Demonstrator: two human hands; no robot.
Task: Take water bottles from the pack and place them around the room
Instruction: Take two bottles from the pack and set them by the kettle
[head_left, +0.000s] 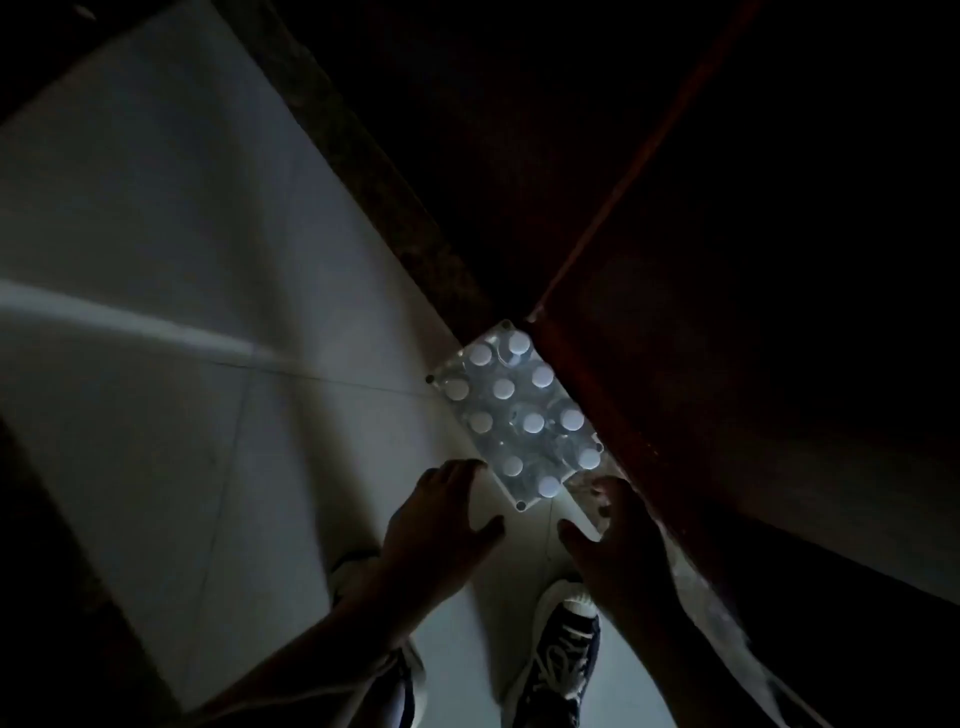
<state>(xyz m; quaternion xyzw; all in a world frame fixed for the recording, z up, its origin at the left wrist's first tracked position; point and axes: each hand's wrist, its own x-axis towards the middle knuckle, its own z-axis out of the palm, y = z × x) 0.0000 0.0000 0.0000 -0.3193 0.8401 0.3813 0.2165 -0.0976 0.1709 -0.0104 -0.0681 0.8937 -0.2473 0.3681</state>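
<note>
Place: a dim indoor room, likely a home; the kind of room cannot be told.
Floor (171, 291): pale large tiles with thin joints, from 8 to 11 o'clock.
Furniture (727, 364): dark reddish wood at 2 o'clock.
Light: one faint streak across the tiles.

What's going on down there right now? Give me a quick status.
Left hand and right hand open, reaching for bottle pack on floor. No bottle out yet. Dark furniture crowds pack's right side.
</note>
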